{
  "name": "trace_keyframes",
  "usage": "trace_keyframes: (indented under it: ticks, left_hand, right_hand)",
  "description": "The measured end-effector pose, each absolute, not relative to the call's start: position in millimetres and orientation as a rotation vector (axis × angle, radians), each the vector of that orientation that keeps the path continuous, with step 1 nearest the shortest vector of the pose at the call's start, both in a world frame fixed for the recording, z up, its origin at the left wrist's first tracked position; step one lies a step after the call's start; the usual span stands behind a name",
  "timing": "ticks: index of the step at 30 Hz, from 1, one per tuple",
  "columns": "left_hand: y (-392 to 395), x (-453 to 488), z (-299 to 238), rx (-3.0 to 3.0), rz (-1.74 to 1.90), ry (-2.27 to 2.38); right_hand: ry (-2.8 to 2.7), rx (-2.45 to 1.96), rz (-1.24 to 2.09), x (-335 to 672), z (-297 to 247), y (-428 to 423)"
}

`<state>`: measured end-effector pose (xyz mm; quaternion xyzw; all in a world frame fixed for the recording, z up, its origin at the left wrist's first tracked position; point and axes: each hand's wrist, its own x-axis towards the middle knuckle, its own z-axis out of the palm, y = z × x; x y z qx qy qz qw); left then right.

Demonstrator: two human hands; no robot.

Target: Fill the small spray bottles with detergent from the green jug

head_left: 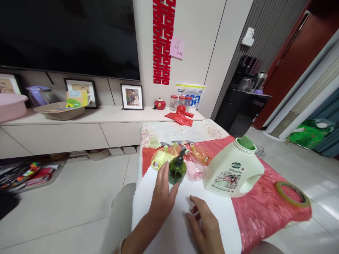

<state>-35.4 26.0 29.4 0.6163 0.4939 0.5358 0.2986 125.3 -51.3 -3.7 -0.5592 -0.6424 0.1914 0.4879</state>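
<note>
My left hand (163,193) is at the near left side of a green pump bottle (177,171) with a black pump head. Its fingers stretch along the bottle's left edge and the thumb is apart near the base; whether they touch is hard to tell. My right hand (205,224) hovers low over the white sheet (182,211), fingers loosely curved and holding nothing. Around the pump bottle lie a yellow bottle (158,159), a pink bottle (195,171) and an orange bottle (200,154). To the right stands a large pale green detergent jug (230,173) with a green piece in its mouth.
A tape roll (292,194) lies on the red plastic covering (261,208) at right. A translucent cap (154,142) sits at the table's back left. Behind, a cabinet (111,114) bears red-lidded jars (173,102), a white pouch (192,94) and a shallow basin (62,111).
</note>
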Motion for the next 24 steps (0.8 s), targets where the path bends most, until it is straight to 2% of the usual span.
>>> trace_keyframes:
  ticks: [8,13,24]
  left_hand:
    - [-32,-40,3,1.24,1.167,1.246]
    - [-29,-39,19,1.212,1.152,1.155]
    - [-30,-34,5,1.19,1.052,1.174]
  right_hand:
    - [-0.933,-1.337,1.017,119,8,-64]
    - [-0.991,-1.26,1.073,123,16,-59]
    - [-0.858,-1.229,1.136,116,-25,-56]
